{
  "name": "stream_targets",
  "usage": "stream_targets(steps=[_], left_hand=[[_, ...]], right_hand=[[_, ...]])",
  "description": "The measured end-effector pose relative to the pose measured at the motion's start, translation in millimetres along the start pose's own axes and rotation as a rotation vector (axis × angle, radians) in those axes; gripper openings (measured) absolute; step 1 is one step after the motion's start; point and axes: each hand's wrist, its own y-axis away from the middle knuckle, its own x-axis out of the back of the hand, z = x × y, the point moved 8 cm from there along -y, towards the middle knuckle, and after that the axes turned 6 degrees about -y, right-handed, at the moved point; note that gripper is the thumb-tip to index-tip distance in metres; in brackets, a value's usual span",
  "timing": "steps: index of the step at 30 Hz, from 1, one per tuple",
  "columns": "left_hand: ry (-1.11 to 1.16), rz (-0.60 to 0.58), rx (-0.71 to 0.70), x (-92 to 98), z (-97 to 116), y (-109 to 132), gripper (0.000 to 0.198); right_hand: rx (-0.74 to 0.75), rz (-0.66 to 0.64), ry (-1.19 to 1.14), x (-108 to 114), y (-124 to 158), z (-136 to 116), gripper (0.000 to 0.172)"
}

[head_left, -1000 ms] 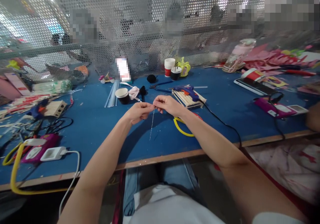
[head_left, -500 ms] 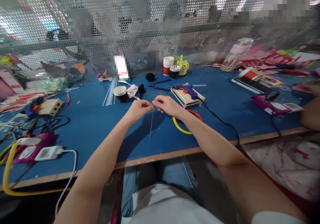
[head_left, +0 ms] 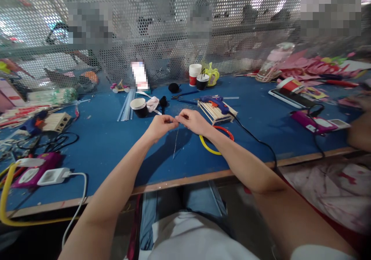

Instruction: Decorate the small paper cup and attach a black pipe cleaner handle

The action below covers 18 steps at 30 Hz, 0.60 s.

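Note:
My left hand (head_left: 160, 127) and my right hand (head_left: 193, 121) meet above the blue table, fingertips almost touching. Both are closed in a pinch. From between them a thin whitish strand (head_left: 175, 144) hangs down; whether it is thread or wire I cannot tell. Fingers hide its upper end. Just behind my right hand a blue glue gun (head_left: 216, 103) lies on a small rack of wooden sticks (head_left: 211, 115). A yellow and red ring of tubing (head_left: 207, 146) rests partly under my right forearm. Beyond my left hand stands a black paper cup (head_left: 139, 110).
Clear glue sticks (head_left: 126, 107), a lit phone (head_left: 140, 76) and pliers (head_left: 185, 96) lie toward the perforated screen (head_left: 162, 51). Purple power strips (head_left: 50, 163) sit at both sides. The glue gun's black cord (head_left: 257, 136) crosses the right. Another person's arm (head_left: 361, 132) shows at far right.
The view has shifted very slightly. My hands keep the same pinch on the strand, which hangs much as before.

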Motion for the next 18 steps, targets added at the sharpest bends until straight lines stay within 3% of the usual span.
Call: stream_targets(steps=[6, 13, 18], left_hand=[[0.014, 0.038, 0.020, -1.6, -4, 0, 0.027], [0.197, -0.005, 0.090, -3.8, -7, -1, 0.023], [0.241, -0.050, 0.093, -5.2, -6, -1, 0.026]], right_hand=[[0.006, 0.046, 0.026, 2, 0, 1, 0.028], [-0.105, -0.095, -0.403, -11, 1, 8, 0.029], [-0.090, -0.094, -0.387, -9, -1, 10, 0.021]])
